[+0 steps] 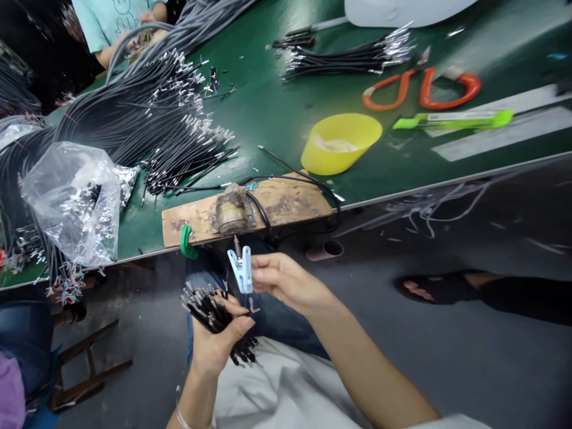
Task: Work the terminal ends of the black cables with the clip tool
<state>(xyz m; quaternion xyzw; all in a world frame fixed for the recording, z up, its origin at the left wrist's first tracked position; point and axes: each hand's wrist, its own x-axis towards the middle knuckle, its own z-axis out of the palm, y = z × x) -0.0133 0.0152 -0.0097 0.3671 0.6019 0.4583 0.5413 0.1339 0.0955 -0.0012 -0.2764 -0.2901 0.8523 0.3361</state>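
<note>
Left hand [212, 348] closed around a bundle of short black wires [208, 310], near the green table [268, 113]. Right hand [286, 280], fingers bunched, at the light-blue clip [242, 273]; whether it pinches clip or wire, cannot tell. Clip hangs by the grimy motor [232, 211] on a wooden board [295, 199].

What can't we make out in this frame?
Head view, all:
Middle of black wire bundle: covered by left grip.
White object: cut off by top edge.
Label on green tool: blurred, too small to read.
Contents of plastic bag: obscured by creases and glare.
</note>
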